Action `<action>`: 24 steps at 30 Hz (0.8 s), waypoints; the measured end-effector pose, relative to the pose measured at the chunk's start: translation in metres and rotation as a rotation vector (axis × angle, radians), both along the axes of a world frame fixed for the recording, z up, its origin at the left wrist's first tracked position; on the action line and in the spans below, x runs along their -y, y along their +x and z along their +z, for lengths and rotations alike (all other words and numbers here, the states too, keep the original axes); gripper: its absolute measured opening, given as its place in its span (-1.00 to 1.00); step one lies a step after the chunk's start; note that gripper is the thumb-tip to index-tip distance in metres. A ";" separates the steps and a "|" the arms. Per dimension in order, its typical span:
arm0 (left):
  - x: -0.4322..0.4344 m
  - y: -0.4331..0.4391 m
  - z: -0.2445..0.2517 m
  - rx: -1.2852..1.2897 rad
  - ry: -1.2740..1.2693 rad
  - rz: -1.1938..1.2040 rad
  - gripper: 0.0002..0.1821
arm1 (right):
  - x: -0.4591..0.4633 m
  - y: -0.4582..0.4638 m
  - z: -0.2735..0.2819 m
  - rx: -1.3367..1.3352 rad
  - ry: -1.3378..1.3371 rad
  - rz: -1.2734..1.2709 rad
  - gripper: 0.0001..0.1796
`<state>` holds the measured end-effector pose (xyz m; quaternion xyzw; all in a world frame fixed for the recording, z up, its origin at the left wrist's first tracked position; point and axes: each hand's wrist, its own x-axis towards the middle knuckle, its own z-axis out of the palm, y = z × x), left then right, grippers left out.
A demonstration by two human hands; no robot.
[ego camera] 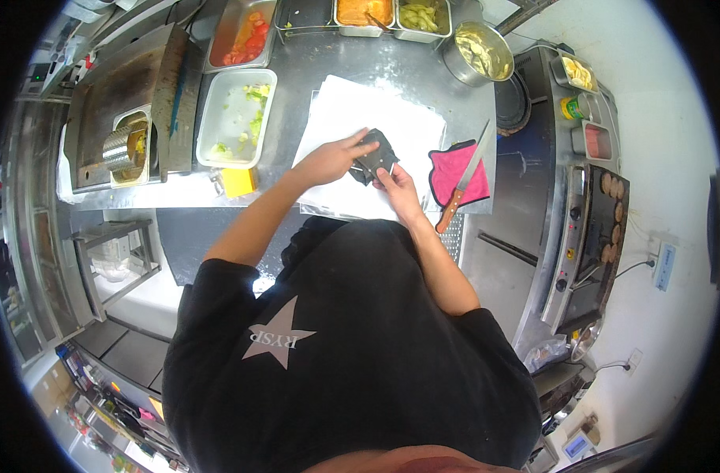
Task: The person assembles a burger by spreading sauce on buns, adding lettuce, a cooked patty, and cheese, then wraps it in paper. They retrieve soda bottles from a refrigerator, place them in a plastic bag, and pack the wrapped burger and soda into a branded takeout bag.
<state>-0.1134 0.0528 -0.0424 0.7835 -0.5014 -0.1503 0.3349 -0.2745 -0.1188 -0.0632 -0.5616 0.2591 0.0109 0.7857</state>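
Both hands are on a crumpled black wrapped bundle (376,155) above a stack of white paper sheets (342,112). My left hand (336,158) lies over its upper left side with the fingers extended. At its lower right, my right hand (398,186) pinches an edge between thumb and fingers. What is inside the bundle is hidden. Right of the paper, a knife with a wooden handle (449,211) rests across a pink cloth with black edging (445,171).
A white plastic tray with lettuce bits (203,133), a yellow block (238,182) and a metal pan of tomatoes (211,59) stand left. Behind are pans of orange sauce (364,12) and pickles (422,18). A steel pot (460,71) stands back right; a griddle with patties (593,248) is far right.
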 end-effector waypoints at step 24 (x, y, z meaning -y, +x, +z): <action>-0.062 0.036 0.089 -1.358 -0.671 0.614 -0.19 | 0.202 0.247 0.205 0.489 -1.299 -0.572 -0.52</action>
